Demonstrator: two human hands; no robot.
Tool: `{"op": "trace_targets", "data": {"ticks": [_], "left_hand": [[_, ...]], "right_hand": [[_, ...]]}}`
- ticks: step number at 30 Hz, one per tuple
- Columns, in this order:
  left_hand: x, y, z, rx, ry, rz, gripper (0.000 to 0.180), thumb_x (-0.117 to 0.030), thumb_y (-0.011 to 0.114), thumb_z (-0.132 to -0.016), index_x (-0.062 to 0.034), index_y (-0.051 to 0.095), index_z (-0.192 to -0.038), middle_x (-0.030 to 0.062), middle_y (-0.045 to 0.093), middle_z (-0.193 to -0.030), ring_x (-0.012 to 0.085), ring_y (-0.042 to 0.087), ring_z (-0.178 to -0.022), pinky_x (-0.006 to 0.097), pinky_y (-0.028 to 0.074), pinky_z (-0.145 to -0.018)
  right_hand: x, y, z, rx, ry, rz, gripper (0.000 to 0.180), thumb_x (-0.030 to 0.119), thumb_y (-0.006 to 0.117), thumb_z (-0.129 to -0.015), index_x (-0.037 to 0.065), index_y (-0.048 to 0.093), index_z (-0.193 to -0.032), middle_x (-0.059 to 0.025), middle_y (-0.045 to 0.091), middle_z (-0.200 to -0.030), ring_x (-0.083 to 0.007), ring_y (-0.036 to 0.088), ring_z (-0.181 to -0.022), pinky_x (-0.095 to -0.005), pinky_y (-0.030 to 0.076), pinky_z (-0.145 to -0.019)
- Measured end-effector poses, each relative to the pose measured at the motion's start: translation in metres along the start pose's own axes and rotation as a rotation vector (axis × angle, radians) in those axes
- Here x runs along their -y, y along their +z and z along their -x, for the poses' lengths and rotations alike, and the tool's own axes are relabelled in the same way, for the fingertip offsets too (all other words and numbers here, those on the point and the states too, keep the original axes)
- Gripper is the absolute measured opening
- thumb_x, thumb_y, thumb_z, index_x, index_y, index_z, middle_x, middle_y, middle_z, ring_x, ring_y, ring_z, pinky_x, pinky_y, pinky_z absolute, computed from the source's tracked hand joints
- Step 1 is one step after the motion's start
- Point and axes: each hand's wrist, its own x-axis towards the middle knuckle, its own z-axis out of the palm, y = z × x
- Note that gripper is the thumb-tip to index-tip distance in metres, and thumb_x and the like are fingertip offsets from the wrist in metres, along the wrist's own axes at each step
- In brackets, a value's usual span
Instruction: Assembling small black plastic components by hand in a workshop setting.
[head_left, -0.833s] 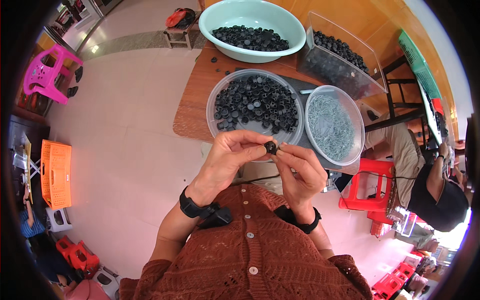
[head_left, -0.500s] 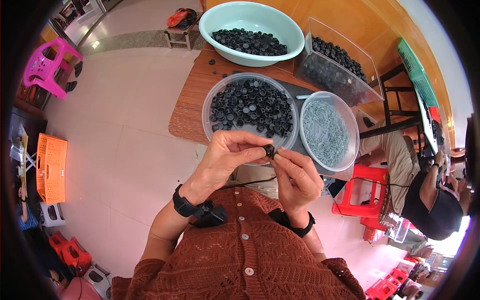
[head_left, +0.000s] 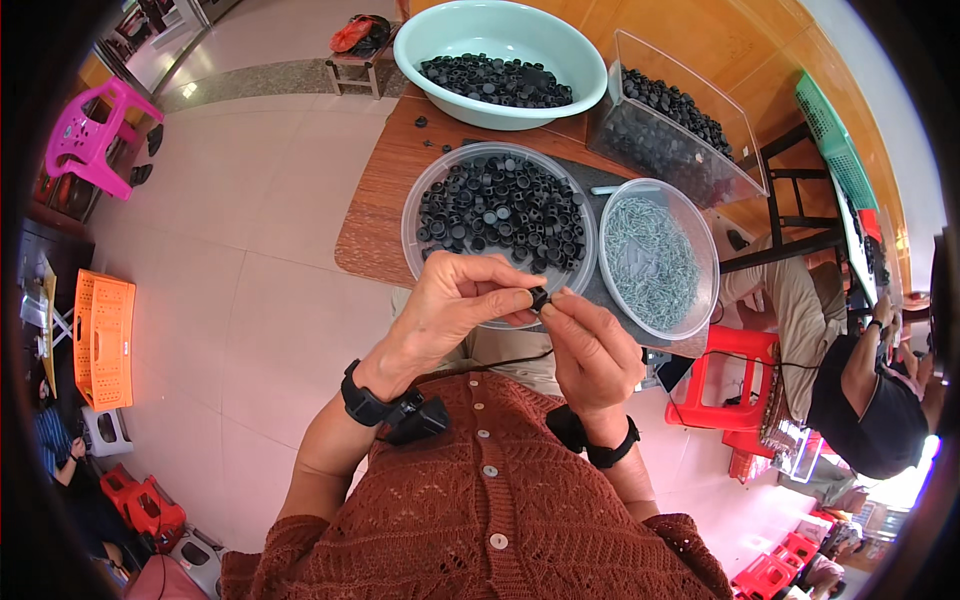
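Between my two hands is a small black plastic part (head_left: 539, 298), partly covered by fingers. My left hand (head_left: 455, 305) pinches it between thumb and fingers. The thumb and fingertips of my right hand (head_left: 593, 345) press together at its right side; whether a screw is in them I cannot make out. Just beyond my hands stands a round clear tub (head_left: 410, 225) of small black plastic parts (head_left: 500, 210). To its right is another clear tub (head_left: 713, 270), holding many thin silvery screws (head_left: 650, 255).
A pale green basin (head_left: 420, 90) and a clear rectangular bin (head_left: 690, 185), both with black parts, stand at the back of the wooden table (head_left: 375, 215). A red stool (head_left: 735, 375) and a seated co-worker (head_left: 870, 400) are at right. An orange crate (head_left: 103, 340) is at left.
The black part has turned slightly in my fingers, its hollow side showing less. Both hands stay close together in nearly the same place. The view has shifted a little.
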Motion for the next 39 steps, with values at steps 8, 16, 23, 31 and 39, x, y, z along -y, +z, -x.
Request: {"op": "trace_targets", "data": {"ticks": [8,16,23,31,39], "left_hand": [[-0.008,-0.001,0.0,0.027,-0.03,-0.041,0.017,-0.004,0.063,-0.083,0.0023,0.066,-0.098,0.0055,0.061,-0.082,0.0131,0.063,-0.075,0.022,0.053,-0.069],[-0.008,-0.003,0.001,0.046,-0.036,-0.043,0.017,-0.007,0.063,-0.084,0.0017,0.066,-0.098,0.0069,0.065,-0.084,0.0109,0.063,-0.073,0.022,0.053,-0.068],[0.012,-0.001,0.002,-0.024,0.013,-0.11,0.021,-0.002,0.063,-0.083,0.0045,0.063,-0.103,0.011,0.066,-0.093,0.013,0.064,-0.082,0.023,0.053,-0.073],[0.033,0.002,0.0,-0.06,-0.04,-0.041,0.021,-0.003,0.064,-0.082,0.0043,0.063,-0.102,0.0112,0.067,-0.091,0.0124,0.064,-0.081,0.023,0.054,-0.072],[0.03,-0.007,-0.006,-0.026,-0.202,-0.005,0.022,-0.012,0.059,-0.087,0.0033,0.063,-0.102,0.0083,0.066,-0.089,0.0112,0.063,-0.075,0.024,0.053,-0.072]], "right_hand": [[0.0,0.002,-0.004,0.026,-0.154,0.028,0.021,-0.009,0.065,-0.069,-0.001,0.065,-0.088,-0.0109,0.062,-0.087,-0.0228,0.064,-0.077,-0.0357,0.057,-0.076],[-0.002,0.004,-0.01,0.047,-0.141,-0.002,0.019,-0.009,0.065,-0.067,-0.002,0.063,-0.085,-0.0102,0.061,-0.085,-0.0247,0.064,-0.077,-0.0354,0.057,-0.075],[-0.003,0.008,-0.007,0.089,0.031,-0.027,0.017,-0.01,0.065,-0.068,-0.001,0.062,-0.082,-0.0102,0.061,-0.084,-0.0245,0.063,-0.074,-0.0319,0.055,-0.071],[-0.002,0.013,0.011,0.055,0.231,-0.09,0.022,-0.01,0.065,-0.07,0.001,0.055,-0.086,-0.0113,0.061,-0.082,-0.0267,0.063,-0.074,-0.0324,0.051,-0.066],[-0.003,0.016,0.013,0.1,0.256,-0.047,0.02,-0.011,0.063,-0.07,0.002,0.056,-0.084,-0.0105,0.061,-0.083,-0.026,0.062,-0.074,-0.0309,0.05,-0.064]]}}
